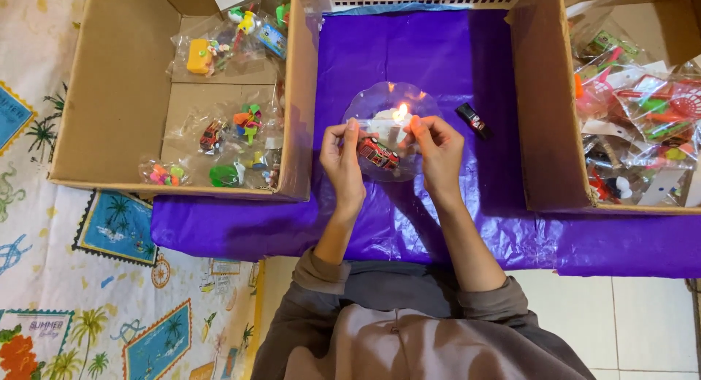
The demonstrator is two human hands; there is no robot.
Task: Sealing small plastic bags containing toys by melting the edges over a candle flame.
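Your fingers [349,132] are pinched narrow on both sides, each set closed on an end of a small clear plastic bag [380,135] stretched between them. Your left hand [342,164] grips the bag's left end and your right hand [438,157] grips its right end, so the bag's long axis runs left to right across your body, level between the two hands. A red toy car [377,154] sits inside the bag, lying slantwise and closer to your left fingers than to your right. Both hands are about equally far from you, wrists drawn together over the purple sheet [409,227] that covers the surface in front of you.

Just past your fingertips, the top edge of the bag lies right at a small candle flame [401,111]; the flame is nearer your right thumb than your left. The candle stands on a clear round dish [365,102] under your hands. I cannot tell whether the bag's edge touches the flame or sits just beside it.

Slightly right of the dish lies a small black toy car [473,120], loose on the sheet. Farther out, the left cardboard box [117,88] holds a few bagged toys, and the right cardboard box [540,110] holds many more.
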